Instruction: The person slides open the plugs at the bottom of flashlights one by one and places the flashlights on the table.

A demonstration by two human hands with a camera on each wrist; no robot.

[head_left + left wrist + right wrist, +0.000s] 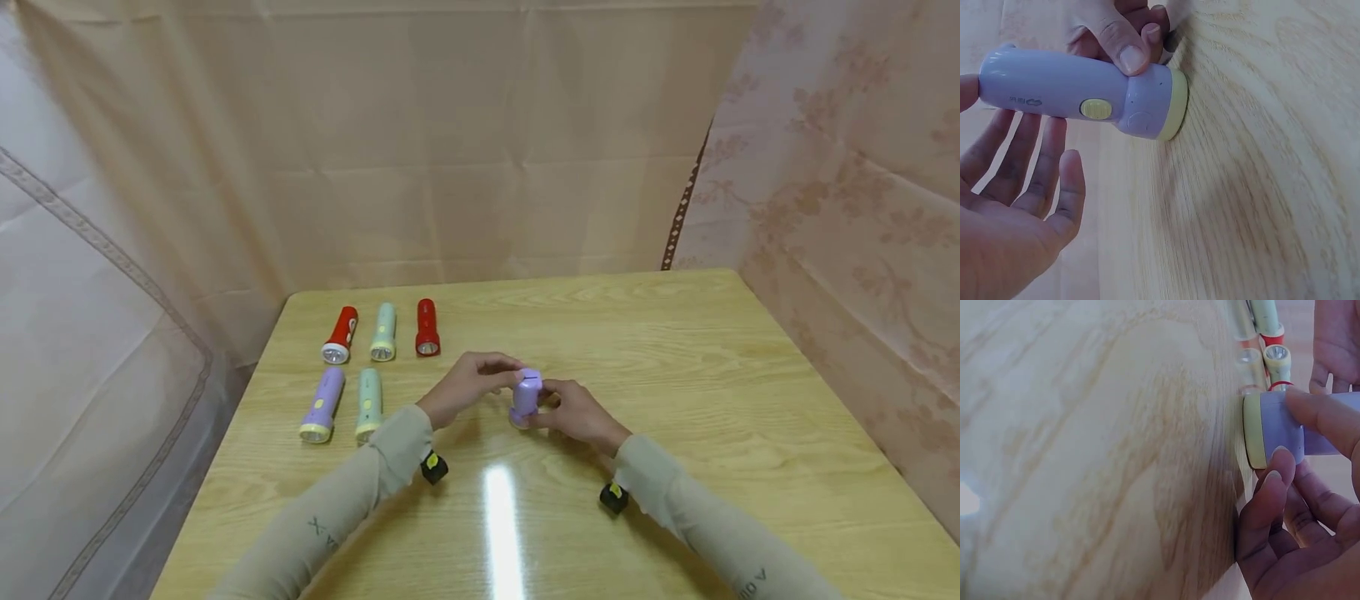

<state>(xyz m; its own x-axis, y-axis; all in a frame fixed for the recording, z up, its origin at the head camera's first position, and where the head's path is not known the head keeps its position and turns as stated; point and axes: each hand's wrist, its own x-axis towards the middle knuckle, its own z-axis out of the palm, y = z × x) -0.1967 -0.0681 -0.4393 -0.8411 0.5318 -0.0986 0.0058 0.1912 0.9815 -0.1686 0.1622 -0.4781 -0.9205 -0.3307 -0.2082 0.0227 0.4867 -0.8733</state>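
Observation:
A purple flashlight [527,398] with a yellow rim stands upright on the table, lens end down. My left hand [467,385] holds its upper end; in the left wrist view the thumb meets the tail end and the fingertips touch the side near a yellow switch [1095,109]. Around the wide head at the bottom, my right hand [581,414] grips with thumb and fingers, as the right wrist view shows the purple head [1279,428] between them. The lens faces the tabletop and is hidden.
On the left of the wooden table [675,358] lie a red flashlight with a white rim [342,332], a red one [427,323], two pale green ones [385,325] and another purple one [325,402]. Curtains [480,150] hang behind and at both sides.

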